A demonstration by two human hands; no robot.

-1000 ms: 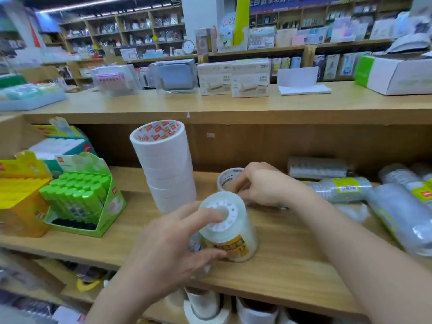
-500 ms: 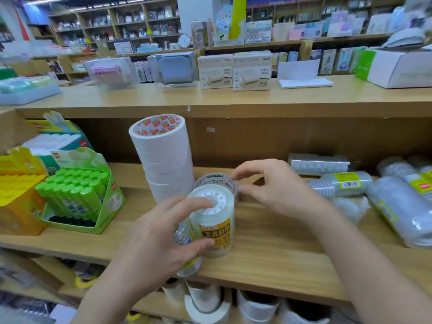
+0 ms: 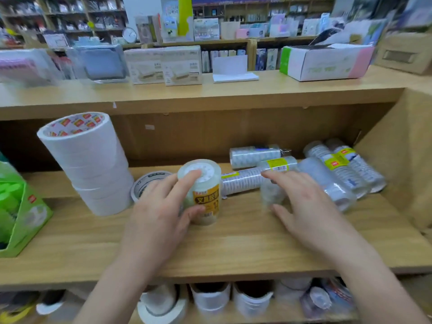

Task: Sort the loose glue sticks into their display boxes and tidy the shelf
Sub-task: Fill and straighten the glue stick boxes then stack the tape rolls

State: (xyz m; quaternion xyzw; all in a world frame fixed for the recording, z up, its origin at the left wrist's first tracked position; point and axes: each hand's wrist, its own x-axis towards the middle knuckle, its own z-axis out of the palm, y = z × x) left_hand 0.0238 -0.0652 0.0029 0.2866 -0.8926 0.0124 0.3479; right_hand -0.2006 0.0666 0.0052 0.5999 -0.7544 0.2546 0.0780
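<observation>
right hand (image 3: 311, 206) is off the flat grey tape ring (image 3: 149, 181), fingers spread empty centre-right; left hand (image 3: 156, 220) still grips the yellow-labelled clear tape tube (image 3: 208, 197), so shelf-tidying.

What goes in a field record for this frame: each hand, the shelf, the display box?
left hand: grips upright tape pack, index finger on its top
right hand: open, fingers spread by small clear roll; contact unclear
shelf: white tape stack, flat roll, wrapped packs lying at right
green display box: far left, no hand on it
</observation>
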